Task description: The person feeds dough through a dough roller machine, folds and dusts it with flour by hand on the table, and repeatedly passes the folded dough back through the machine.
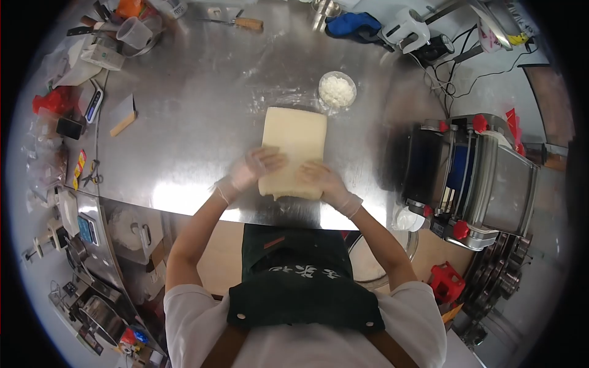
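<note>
A pale, smooth slab of dough lies flat on the steel table, its near edge slightly ragged. My left hand, in a clear glove, rests with fingers stretched over the dough's left side. On the lower right part of the dough lies my right hand, also gloved, its fingers spread and a little blurred. Neither hand grips anything. Just beyond the dough's far right corner stands a clear bowl of white flour. Flour dust streaks the table near the dough's far edge.
A dough sheeter with red knobs stands at the right. A scraper with a wooden handle, scissors and a digital scale lie at the left. A wooden-handled tool and a white hand mixer are at the back.
</note>
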The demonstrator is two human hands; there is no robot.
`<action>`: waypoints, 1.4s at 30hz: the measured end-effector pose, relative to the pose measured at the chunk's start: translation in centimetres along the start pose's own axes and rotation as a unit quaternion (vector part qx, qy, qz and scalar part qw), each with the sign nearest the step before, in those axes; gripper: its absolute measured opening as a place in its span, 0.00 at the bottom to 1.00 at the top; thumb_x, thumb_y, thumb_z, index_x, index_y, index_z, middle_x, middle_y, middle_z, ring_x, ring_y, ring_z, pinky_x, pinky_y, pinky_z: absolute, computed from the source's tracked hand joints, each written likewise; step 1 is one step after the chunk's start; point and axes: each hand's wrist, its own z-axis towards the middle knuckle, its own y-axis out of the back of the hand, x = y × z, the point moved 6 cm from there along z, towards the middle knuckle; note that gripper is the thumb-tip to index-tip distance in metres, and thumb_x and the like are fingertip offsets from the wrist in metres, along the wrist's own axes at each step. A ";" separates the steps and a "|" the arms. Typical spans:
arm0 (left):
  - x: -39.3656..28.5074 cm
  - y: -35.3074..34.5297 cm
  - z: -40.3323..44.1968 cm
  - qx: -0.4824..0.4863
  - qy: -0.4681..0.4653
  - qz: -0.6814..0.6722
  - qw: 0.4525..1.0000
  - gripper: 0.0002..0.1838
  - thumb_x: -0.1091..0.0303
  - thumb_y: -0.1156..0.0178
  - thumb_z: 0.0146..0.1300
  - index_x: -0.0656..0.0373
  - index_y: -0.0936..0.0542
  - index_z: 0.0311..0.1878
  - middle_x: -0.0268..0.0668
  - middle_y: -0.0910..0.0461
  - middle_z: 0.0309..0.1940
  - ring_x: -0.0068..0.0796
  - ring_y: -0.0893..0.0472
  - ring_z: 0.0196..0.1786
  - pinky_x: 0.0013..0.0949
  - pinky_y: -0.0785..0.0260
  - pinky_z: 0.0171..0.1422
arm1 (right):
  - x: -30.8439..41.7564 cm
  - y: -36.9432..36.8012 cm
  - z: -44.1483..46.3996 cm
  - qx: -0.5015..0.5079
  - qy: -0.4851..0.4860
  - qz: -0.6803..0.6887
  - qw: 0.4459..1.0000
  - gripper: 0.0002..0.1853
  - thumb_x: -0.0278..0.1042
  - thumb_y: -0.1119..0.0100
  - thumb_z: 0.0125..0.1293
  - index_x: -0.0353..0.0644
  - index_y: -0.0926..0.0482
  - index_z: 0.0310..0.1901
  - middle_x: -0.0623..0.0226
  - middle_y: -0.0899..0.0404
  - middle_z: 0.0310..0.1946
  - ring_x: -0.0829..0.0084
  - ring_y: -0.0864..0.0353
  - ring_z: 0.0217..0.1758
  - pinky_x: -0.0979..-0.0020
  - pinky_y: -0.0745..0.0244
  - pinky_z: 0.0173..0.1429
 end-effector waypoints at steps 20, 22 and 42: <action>-3.7 0.8 8.6 -0.039 0.318 0.041 0.947 0.45 0.39 0.44 0.64 0.60 0.40 0.76 0.45 0.47 0.78 0.48 0.51 0.81 0.54 0.58 0.82 | -9.0 8.1 5.2 -0.223 -0.248 -0.081 0.939 0.19 0.34 0.36 0.63 0.46 0.19 0.57 0.50 0.20 0.53 0.53 0.18 0.51 0.58 0.22 0.52; -3.0 0.7 9.7 -0.019 0.320 0.029 0.947 0.45 0.39 0.45 0.66 0.59 0.43 0.78 0.44 0.46 0.78 0.48 0.50 0.81 0.54 0.59 0.83 | -13.9 10.7 8.7 -0.209 -0.241 -0.125 0.939 0.16 0.33 0.35 0.62 0.47 0.17 0.52 0.52 0.17 0.47 0.52 0.17 0.46 0.58 0.21 0.49; -0.3 1.3 12.0 -0.019 0.362 0.038 0.931 0.44 0.42 0.48 0.70 0.66 0.46 0.77 0.49 0.44 0.77 0.52 0.50 0.81 0.52 0.59 0.83 | -7.2 7.2 5.2 -0.163 -0.315 0.169 0.920 0.25 0.27 0.45 0.70 0.43 0.30 0.69 0.53 0.21 0.60 0.56 0.22 0.62 0.64 0.27 0.65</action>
